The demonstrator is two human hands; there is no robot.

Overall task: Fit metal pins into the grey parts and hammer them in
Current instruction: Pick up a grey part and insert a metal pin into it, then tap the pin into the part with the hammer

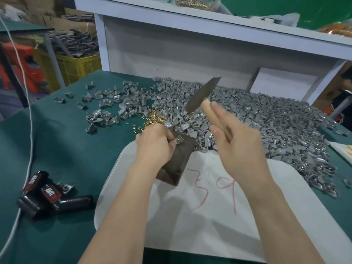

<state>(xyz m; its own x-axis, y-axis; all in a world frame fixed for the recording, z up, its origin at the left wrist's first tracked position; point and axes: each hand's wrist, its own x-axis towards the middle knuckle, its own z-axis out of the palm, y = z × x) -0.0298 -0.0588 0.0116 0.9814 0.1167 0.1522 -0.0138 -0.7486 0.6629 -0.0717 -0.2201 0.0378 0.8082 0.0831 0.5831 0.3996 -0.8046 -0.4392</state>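
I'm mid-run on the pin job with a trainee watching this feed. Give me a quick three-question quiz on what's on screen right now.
1. True or false: the hammer is resting on the dark block.
2. Which hand steadies the grey part on the block? A) left hand B) right hand C) neither
3. Short answer: what colour are the loose pins lying on the table just beyond the left hand?

Key
1. False: the right hand holds it raised above the block.
2. A
3. Brass (gold)
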